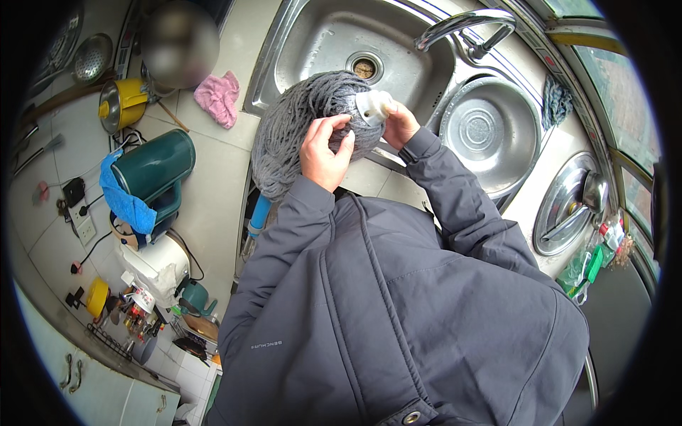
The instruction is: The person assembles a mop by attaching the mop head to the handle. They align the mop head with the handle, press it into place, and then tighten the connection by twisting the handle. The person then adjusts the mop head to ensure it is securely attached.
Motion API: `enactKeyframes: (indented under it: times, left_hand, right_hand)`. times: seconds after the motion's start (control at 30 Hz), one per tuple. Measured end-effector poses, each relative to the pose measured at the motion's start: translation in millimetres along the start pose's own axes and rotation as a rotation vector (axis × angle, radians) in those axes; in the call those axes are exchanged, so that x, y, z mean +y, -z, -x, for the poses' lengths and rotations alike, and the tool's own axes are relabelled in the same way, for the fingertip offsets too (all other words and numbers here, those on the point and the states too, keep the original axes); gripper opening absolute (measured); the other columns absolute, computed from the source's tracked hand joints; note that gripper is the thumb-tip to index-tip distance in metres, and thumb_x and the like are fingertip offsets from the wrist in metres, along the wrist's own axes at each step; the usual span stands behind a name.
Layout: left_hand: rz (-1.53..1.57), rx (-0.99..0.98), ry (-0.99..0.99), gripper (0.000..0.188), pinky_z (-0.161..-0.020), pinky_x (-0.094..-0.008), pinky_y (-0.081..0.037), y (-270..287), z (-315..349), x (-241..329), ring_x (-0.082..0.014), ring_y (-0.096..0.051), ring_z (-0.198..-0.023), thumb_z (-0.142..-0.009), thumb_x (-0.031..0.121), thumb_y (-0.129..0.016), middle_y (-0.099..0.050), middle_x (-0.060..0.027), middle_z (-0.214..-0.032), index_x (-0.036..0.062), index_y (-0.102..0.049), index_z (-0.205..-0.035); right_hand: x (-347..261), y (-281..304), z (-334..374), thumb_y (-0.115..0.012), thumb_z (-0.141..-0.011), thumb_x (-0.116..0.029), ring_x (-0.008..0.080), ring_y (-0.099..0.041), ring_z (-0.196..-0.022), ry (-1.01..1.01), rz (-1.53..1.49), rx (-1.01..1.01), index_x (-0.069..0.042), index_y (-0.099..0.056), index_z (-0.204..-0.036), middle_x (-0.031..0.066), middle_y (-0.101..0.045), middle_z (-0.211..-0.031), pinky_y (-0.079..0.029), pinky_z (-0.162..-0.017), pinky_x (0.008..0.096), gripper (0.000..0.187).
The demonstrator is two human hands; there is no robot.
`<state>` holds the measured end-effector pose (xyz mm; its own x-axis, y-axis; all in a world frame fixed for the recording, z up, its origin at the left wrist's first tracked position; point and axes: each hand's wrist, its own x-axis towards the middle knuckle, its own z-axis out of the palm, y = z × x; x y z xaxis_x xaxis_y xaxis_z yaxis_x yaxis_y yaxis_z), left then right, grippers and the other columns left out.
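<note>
A grey string mop head [284, 135] with a white plastic socket [372, 108] hangs over the front edge of the steel sink [327, 35]. My right hand [401, 126] is closed on the white socket from the right. On the strands beside the socket, my left hand [327, 153] has its thumb and bent fingers close together, gripping at the yarn. The strands fall to the left and toward me. A blue tube [259, 214] shows below them, its lower part hidden by my left sleeve.
A chrome faucet [469, 32] arches over the sink. Right of it stand a grey metal basin [490, 135] and a round steel lid [568, 206]. On the left counter lie a pink cloth [217, 99], a green kettle-like vessel [156, 163] and a blue cloth [128, 195].
</note>
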<state>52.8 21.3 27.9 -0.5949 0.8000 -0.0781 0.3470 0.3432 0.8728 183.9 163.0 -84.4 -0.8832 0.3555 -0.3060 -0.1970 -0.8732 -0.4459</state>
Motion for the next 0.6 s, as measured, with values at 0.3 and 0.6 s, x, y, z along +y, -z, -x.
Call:
enactKeyframes:
  times: [0.3,0.6]
  left_hand:
    - [0.002,0.017,0.013,0.030,-0.087,-0.0350,-0.055,1,2,-1,-0.0244,-0.069,-0.095,-0.084,0.003,-0.073,-0.067,-0.0108,-0.103,0.0046,-0.069,-0.114]
    - [-0.014,0.010,0.004,0.030,-0.087,-0.0346,-0.055,5,8,-6,-0.0239,-0.069,-0.096,-0.083,0.000,-0.070,-0.068,-0.0109,-0.104,0.0040,-0.070,-0.113]
  right_hand:
    - [1,3,0,-0.075,-0.086,-0.042,0.0231,-0.060,-0.122,-0.044,-0.041,0.027,-0.004,-0.052,-0.140,0.0097,-0.063,-0.133,-0.045,-0.108,0.0414,0.070]
    - [7,11,0,-0.070,-0.087,-0.046,0.0252,-0.057,-0.127,-0.049,-0.017,0.061,-0.006,-0.050,-0.144,0.0103,-0.060,-0.138,-0.043,-0.110,0.0447,0.071]
